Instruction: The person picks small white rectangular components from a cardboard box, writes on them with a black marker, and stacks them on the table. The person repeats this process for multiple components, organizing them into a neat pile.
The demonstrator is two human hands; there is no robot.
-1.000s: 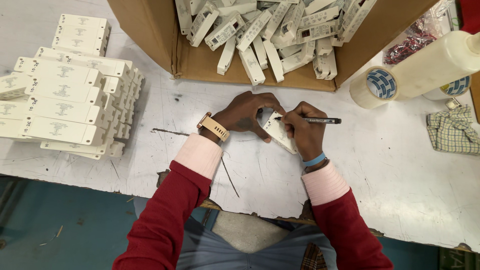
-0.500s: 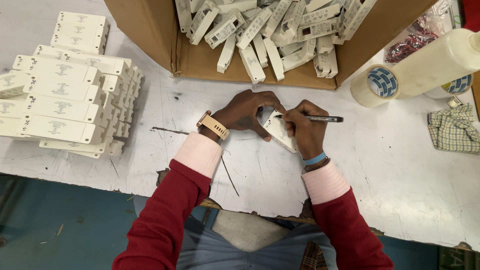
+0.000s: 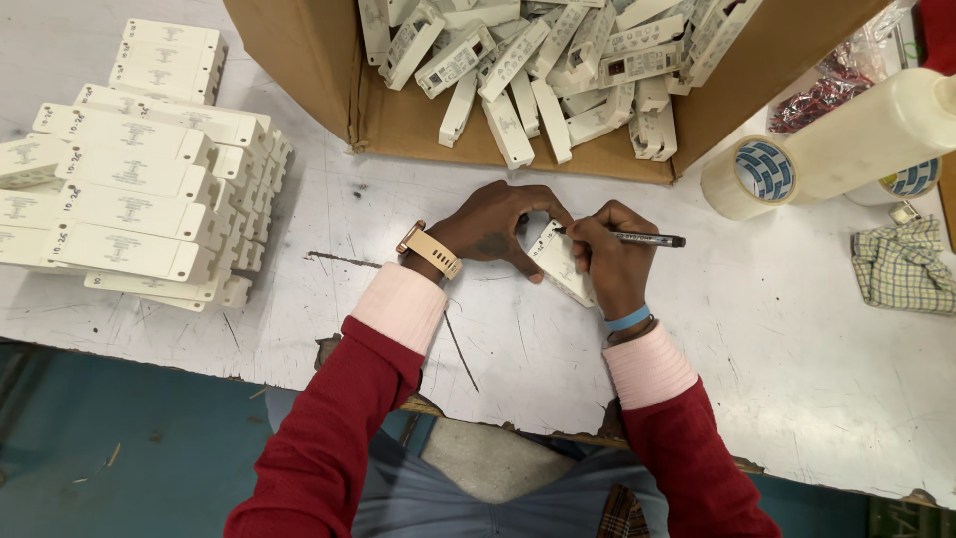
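On the scuffed white worktable [image 3: 797, 399], one flat white plastic casing [image 3: 560, 264] lies tilted between two hands. The left hand [image 3: 493, 229] arches over its upper end, fingers curled down and pinning it. The right hand [image 3: 609, 261] pinches one dark pen [image 3: 645, 239], tip on the casing. Neither hand has shifted since a second ago. Left lies one stack of matching casings [image 3: 129, 189]; beyond, one cardboard box [image 3: 398, 110] of loose ones, two tape rolls [image 3: 749, 177] at right.

Cardboard box [image 3: 299, 60] of white casings [image 3: 518, 60] (jumbled), tape roll [image 3: 747, 177], checked cloth [image 3: 901, 267].
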